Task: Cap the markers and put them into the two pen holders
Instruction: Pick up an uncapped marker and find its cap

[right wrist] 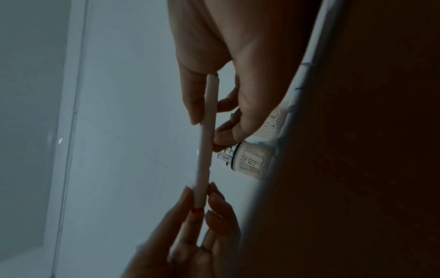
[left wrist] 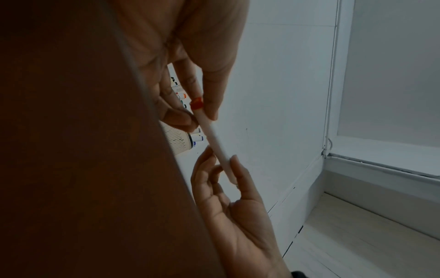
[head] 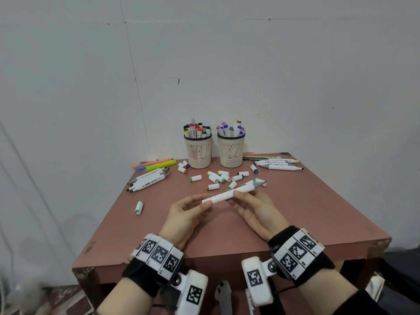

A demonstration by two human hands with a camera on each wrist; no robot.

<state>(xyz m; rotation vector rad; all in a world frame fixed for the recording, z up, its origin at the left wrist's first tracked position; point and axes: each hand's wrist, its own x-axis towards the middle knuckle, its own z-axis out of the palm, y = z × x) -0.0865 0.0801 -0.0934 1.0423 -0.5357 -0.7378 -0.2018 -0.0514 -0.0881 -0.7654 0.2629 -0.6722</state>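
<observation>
Both hands, left hand (head: 186,211) and right hand (head: 254,209), pinch one marker (head: 229,193) above the reddish table (head: 318,212), white wall (head: 295,76) behind.

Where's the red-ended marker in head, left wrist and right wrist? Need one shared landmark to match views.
Head: marker at centre, slanted, between left hand and right hand.
Left wrist: centre, diagonal, red end uppermost.
Right wrist: centre, near vertical, red end lowest.
Shared landmark: the left pen holder.

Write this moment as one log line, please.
step: capping | marker: held by both | left hand: red-banded end | right hand: barrel | far tip: uncapped
</observation>
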